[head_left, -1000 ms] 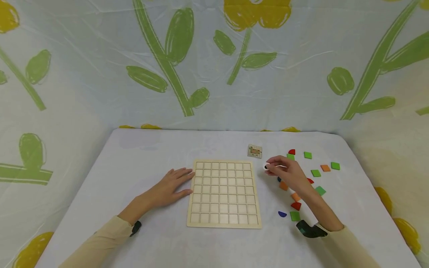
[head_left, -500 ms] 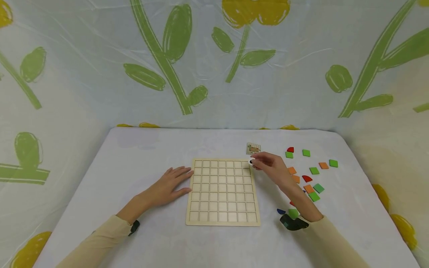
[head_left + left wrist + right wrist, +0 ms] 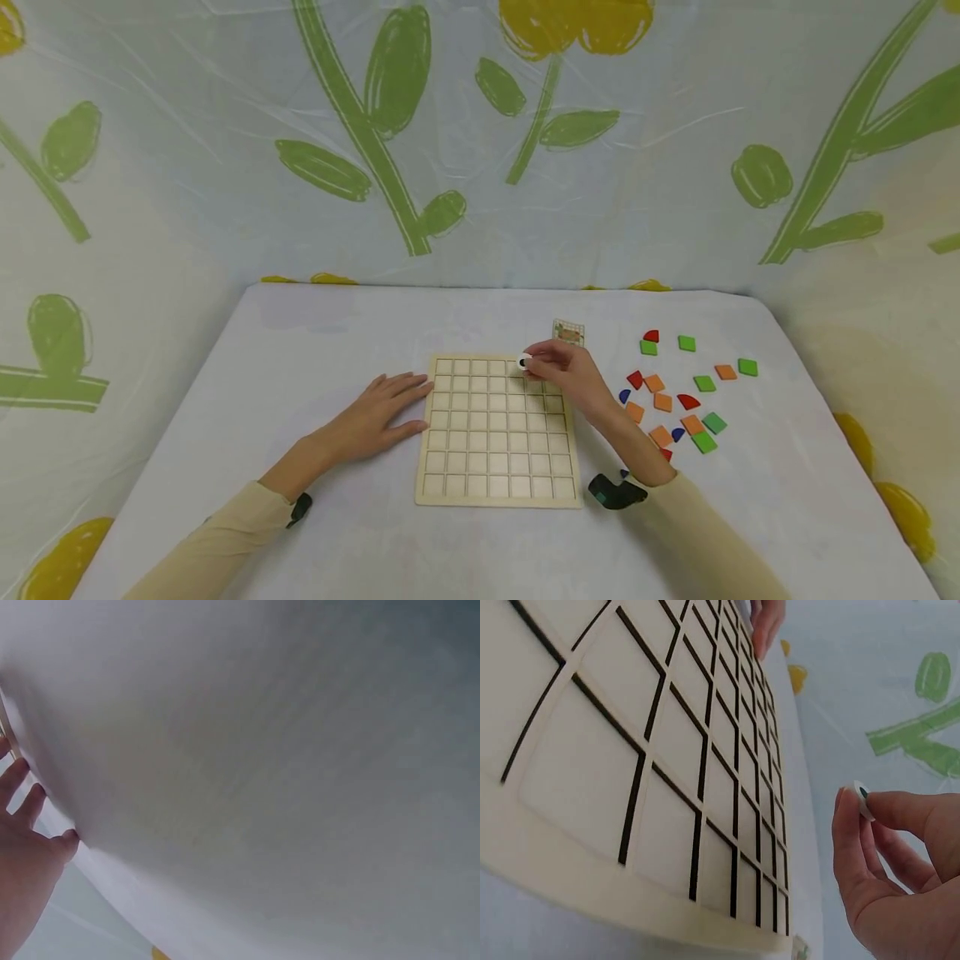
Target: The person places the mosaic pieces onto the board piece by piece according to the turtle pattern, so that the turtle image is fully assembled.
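Observation:
A light wooden grid board [image 3: 497, 504] with square recesses lies flat on the table. Over its far edge, right of the middle, my right hand [image 3: 566, 371] pinches a small white round piece with a black spot [image 3: 522, 362] between thumb and fingers. In the right wrist view that white piece [image 3: 863, 799] is held up off the board [image 3: 630, 907]. My left hand [image 3: 378, 419] lies with fingers spread against the board's left edge. The left wrist view catches only part of the left hand [image 3: 26, 840] at its left side, beside white cloth.
Right of the board lie several loose flat pieces, such as a green square [image 3: 704, 442], an orange square [image 3: 662, 402], a red quarter-round [image 3: 688, 402] and a blue half-round [image 3: 625, 396]. A small pattern card [image 3: 568, 332] lies behind the right hand. Flowered cloth [image 3: 637, 208] hangs behind the table.
My right hand has moved left from beside the loose pieces to above the board's far edge, carrying the white round piece. My left hand keeps its place at the board's left edge.

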The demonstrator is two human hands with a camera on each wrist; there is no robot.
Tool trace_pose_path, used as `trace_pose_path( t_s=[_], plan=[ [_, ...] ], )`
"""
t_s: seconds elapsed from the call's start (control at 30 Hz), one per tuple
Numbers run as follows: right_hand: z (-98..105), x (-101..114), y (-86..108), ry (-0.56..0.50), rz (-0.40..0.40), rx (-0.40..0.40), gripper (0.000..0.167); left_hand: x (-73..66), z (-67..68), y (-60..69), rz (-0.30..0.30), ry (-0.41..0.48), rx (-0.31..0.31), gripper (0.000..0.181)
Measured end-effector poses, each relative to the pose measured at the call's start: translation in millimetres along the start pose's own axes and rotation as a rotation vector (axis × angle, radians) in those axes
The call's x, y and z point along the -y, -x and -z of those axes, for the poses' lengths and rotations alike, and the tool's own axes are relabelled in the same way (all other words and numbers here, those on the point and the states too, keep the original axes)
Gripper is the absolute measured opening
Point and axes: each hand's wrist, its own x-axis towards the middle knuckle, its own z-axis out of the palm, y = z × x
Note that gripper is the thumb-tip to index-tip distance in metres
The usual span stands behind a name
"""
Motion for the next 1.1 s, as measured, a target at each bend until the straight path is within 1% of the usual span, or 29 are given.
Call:
trace_pose_path(
  t_s=[0.2,0.4,0.6,0.83,1.0,1.1],
  plan=[
    [-19.9,-1.9,-6.5,0.001,0.013,0.037,0.025,2.1,-3.9,0.3,-0.022,-0.009,-0.029,0.065],
    [-37.8,-1.1,-11.5,-0.054,0.005,0.061,0.025,5.5,-7.2,0.3,-0.041,-0.024,-0.048,0.064],
    [-53.8,1.4,-18.5,-0.063,0.008,0.094,0.025,5.0,-5.2,0.1,-0.021,-0.016,-0.040,0.064],
    [-70.4,-1.0,-25.7,-0.032,-0.018,0.077,0.024,5.7,-6.0,-0.6,-0.012,0.000,-0.022,0.065],
    [-83.1,-2.5,-30.5,-0.031,-0.003,0.113,0.023,5.5,-4.1,-0.5,-0.008,0.022,-0.013,0.066],
    [-89.6,-3.3,-32.6,0.020,0.014,0.107,0.021,4.9,-2.9,-0.4,-0.001,0.030,-0.005,0.067]
  ],
)
